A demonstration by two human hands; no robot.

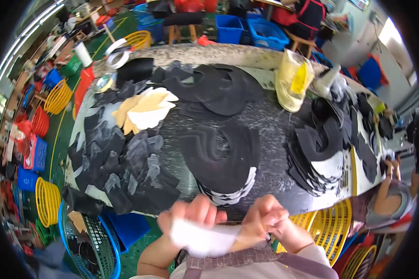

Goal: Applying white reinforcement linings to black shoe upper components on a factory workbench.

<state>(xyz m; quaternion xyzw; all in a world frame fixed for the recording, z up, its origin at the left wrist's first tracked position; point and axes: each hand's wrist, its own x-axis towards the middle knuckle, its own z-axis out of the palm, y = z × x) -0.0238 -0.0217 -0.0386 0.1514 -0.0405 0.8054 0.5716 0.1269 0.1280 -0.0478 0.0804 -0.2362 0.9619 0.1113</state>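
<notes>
While left hand (193,215) and right hand (265,218) grip white piece (202,239) — long axis left-right, level.

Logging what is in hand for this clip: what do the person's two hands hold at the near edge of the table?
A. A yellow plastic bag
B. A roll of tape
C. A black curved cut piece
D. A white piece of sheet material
D: the left hand and right hand together grip a white piece stretched between them, while the black cut pieces, the tape rolls and the yellow bag lie untouched on the table.
</notes>
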